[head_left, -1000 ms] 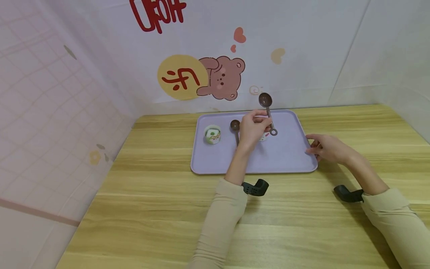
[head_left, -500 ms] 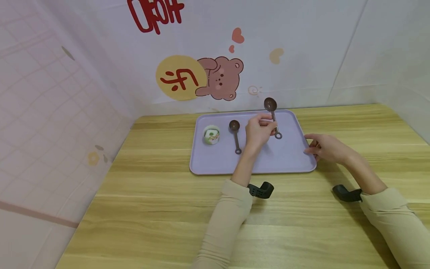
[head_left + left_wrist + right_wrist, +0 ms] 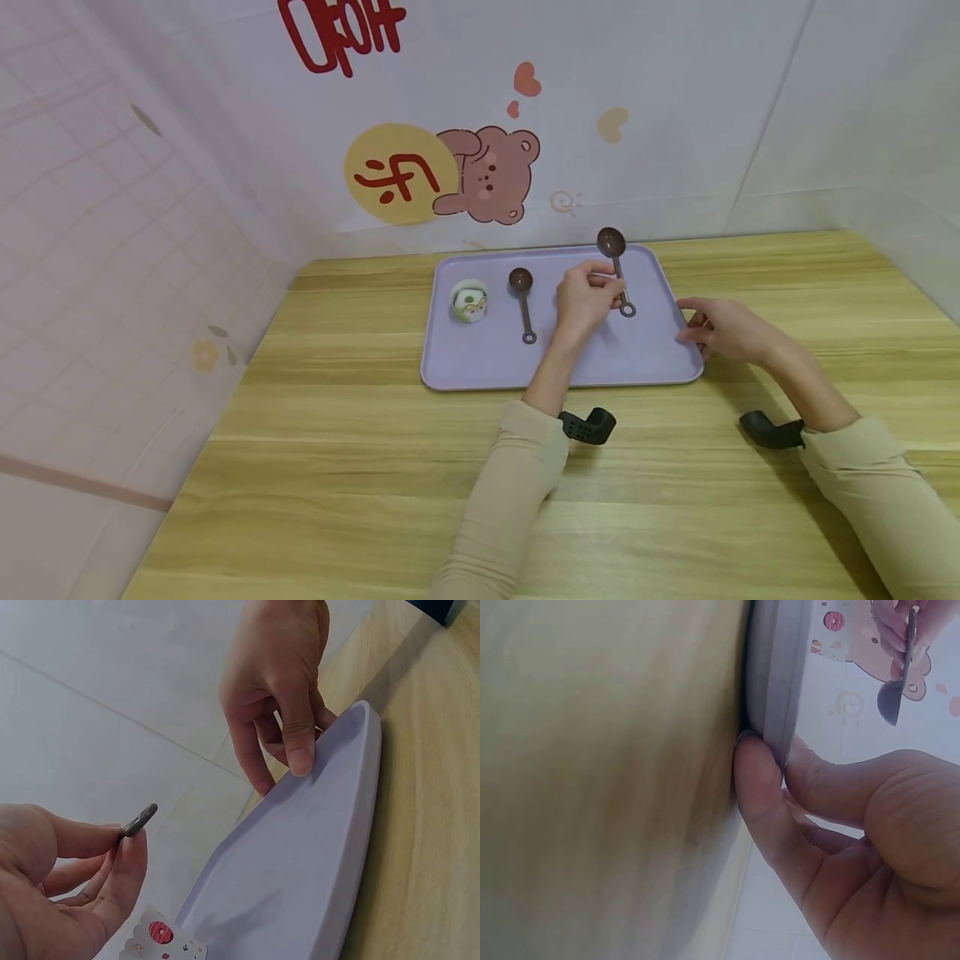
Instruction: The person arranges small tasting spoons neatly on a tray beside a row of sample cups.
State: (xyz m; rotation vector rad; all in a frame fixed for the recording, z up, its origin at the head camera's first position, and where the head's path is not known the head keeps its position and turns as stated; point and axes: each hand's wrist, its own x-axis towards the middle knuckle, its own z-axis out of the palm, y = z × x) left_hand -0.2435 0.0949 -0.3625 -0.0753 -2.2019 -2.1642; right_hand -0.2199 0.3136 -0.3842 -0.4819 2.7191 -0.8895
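Note:
My left hand (image 3: 588, 296) pinches a brown measuring spoon (image 3: 611, 242) by its handle over the right half of a lilac tray (image 3: 480, 362). The bowl points to the back and the ring end to the front; the right wrist view shows the spoon (image 3: 890, 701) raised off the tray. With thumb and fingers, my right hand (image 3: 726, 327) grips the tray's right rim. Another brown spoon (image 3: 522, 283) lies on the tray, left of my left hand. A white paper cup (image 3: 166, 939) with a pink doughnut print stands near that hand, hidden behind it in the head view.
At the tray's left stands a small white-and-green paper cup (image 3: 470, 304) with a face print; what it holds is unclear. The wooden table (image 3: 337, 467) carries the tray near a white cloth backdrop (image 3: 675, 125) with a printed bear.
My left hand has moved right and slightly towards the front with the spoon, uncovering the handle of the lying spoon. My right hand has stayed on the tray's rim.

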